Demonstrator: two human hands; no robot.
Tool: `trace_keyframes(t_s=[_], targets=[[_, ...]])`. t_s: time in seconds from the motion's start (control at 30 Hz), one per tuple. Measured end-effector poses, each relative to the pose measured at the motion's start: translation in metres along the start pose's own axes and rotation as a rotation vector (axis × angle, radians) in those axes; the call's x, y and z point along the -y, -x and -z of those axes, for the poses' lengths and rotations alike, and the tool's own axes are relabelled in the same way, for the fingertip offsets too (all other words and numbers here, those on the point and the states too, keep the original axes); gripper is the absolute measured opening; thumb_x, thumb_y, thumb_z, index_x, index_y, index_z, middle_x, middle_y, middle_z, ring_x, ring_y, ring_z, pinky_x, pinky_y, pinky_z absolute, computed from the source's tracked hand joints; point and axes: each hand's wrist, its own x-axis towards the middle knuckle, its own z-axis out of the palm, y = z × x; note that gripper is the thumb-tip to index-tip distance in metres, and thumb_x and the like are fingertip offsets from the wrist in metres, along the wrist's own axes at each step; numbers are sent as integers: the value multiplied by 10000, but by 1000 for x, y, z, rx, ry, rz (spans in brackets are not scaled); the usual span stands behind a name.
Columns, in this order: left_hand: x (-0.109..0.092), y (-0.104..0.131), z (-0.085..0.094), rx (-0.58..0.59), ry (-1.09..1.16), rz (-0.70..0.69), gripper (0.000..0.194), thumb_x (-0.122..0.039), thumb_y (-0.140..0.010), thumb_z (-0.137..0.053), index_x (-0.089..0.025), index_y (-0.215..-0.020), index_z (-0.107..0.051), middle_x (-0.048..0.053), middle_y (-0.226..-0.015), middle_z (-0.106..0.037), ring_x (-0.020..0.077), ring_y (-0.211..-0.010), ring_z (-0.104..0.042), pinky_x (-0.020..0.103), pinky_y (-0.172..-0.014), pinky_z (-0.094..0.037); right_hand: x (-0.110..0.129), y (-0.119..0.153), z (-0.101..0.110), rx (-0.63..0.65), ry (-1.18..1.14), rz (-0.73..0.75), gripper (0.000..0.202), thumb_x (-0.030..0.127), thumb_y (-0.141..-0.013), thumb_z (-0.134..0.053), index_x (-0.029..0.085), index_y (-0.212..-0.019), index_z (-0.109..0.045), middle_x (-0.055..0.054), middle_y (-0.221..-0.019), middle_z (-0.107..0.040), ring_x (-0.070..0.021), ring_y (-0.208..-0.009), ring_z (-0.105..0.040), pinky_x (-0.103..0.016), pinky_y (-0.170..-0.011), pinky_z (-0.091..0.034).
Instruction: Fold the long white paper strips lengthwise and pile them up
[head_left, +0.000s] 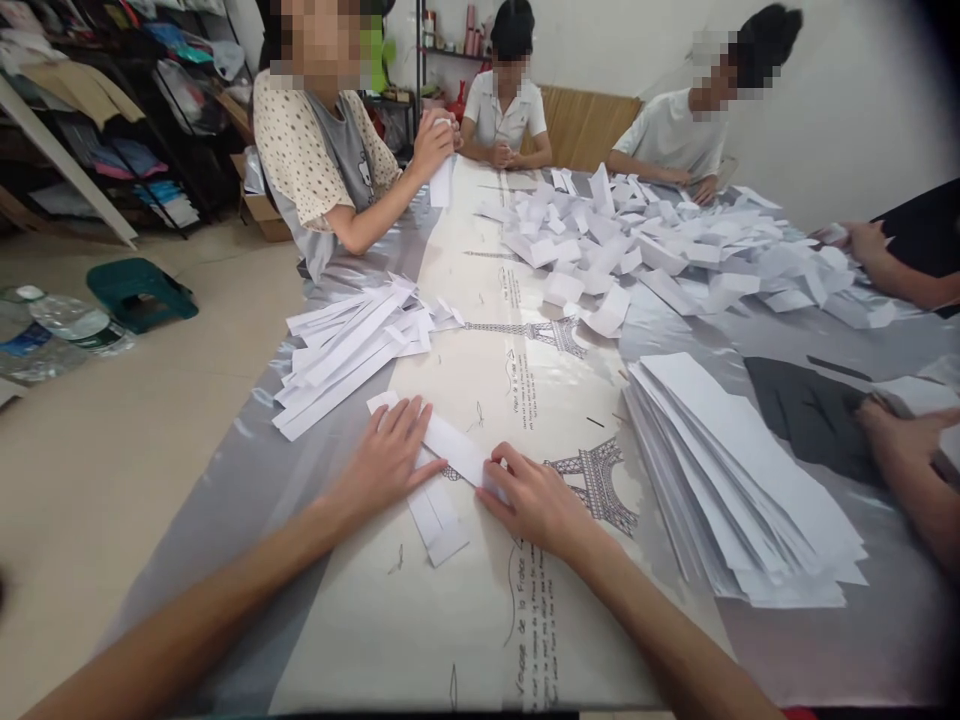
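Paper strip (pixel 455 446): long axis runs from upper left to lower right of the frame, flat on the desk (pixel 480 620).
Your left hand (pixel 390 460): fingers spread flat, pressing it.
Your right hand (pixel 534 500): fingers curled, pinching its lower-right end.
Writing: "Voyage de la France" on the desk cover.

I counted two hands of my own, left (pixel 386 455) and right (pixel 536 500), on one strip (pixel 454 445). Three people sat across the table (pixel 247 480). Three paper heaps lay there: left stack (pixel 352 345), right stack (pixel 742 480), far pile (pixel 675 245). One stool (pixel 139 292) and one bottle (pixel 71 325) stood on the floor.
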Motion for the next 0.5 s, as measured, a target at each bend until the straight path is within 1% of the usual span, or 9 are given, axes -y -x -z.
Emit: trace_keyframes(t_s=[0.07, 0.13, 0.23, 0.3, 0.37, 0.43, 0.5], targets=[[0, 0, -1, -54, 7, -17, 694, -572, -1024, -468, -79, -1508, -411, 257, -1496, -493, 408, -1393, -457, 608, -1168, -312, -4, 2, -2, -20, -142, -46, 152, 330, -1017, -562, 191, -977, -607, -63, -1085, -591, -100, -603, -527, -262, -541, -431], [-2, -1, -2, -129, 37, -44, 631, -523, -1015, -526, -96, -1471, -439, 245, -1400, -563, 391, -1317, -525, 585, -1136, -369, -8, 3, -3, -42, -265, -82, 149, 331, -1016, -565, 202, -973, -627, -53, -1100, -586, -79, -581, -507, -255, -570, -445], [-4, -3, 0, -260, 114, -90, 454, -433, -1006, -583, -119, -1328, -522, 198, -1197, -641, 339, -1129, -616, 509, -990, -500, -10, 3, -2, -57, -331, -101, 156, 310, -1015, -555, 211, -972, -667, -51, -1098, -596, -79, -583, -510, -260, -592, -449], [-6, -3, 3, -319, 194, -146, 263, -324, -999, -606, -147, -1189, -563, 142, -1065, -663, 279, -987, -642, 432, -871, -543, -9, 3, -1, -57, -339, -101, 178, 302, -1021, -538, 218, -978, -689, -51, -1094, -613, -78, -570, -505, -263, -592, -441], [-8, -2, 6, -335, 279, -237, 102, -200, -988, -597, -171, -1082, -571, 86, -957, -669, 220, -866, -640, 364, -779, -544, -7, 3, -1, -68, -360, -100, 216, 293, -1032, -509, 222, -964, -702, -50, -1062, -642, -88, -582, -525, -262, -597, -436], [-11, -1, 7, -328, 329, -309, 102, -135, -979, -575, -181, -1070, -578, 67, -934, -680, 200, -833, -643, 341, -751, -541, -4, 3, -2, -80, -403, -113, 248, 271, -1038, -488, 219, -921, -701, -46, -1007, -671, -113, -639, -577, -261, -622, -441], [-15, 0, 7, -315, 340, -329, 159, -127, -975, -568, -177, -1125, -588, 87, -1000, -698, 213, -885, -660, 355, -780, -555, 1, 3, -3, -96, -456, -154, 251, 249, -1032, -487, 213, -878, -683, -41, -940, -683, -135, -690, -606, -264, -646, -446]])
